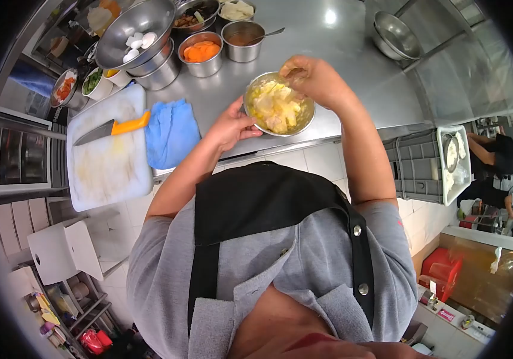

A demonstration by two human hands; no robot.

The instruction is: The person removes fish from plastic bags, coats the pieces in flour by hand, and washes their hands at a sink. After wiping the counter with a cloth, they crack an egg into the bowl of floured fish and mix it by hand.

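A metal bowl [311,121] holds a wet yellow mixture [277,105] with pale lumps, perhaps mashed egg. My left hand [235,127] grips its left side, thumb near the rim and fingers around the wall. Over the far right rim, my right hand [307,75] is bent down with its fingers curled together. Whatever those fingertips pinch, if anything, is hidden. Behind the bowl stand a metal pot of brown sauce with a spoon [244,51] and a pot of sliced carrots [201,52].
A blue cloth [173,134] lies beside a white cutting board [110,173] bearing an orange-handled knife [113,128]. Eggs [140,45] sit in a large metal bowl [110,51]. Nested metal bowls [397,36] stand far right. Another person [498,152] is at the right edge.
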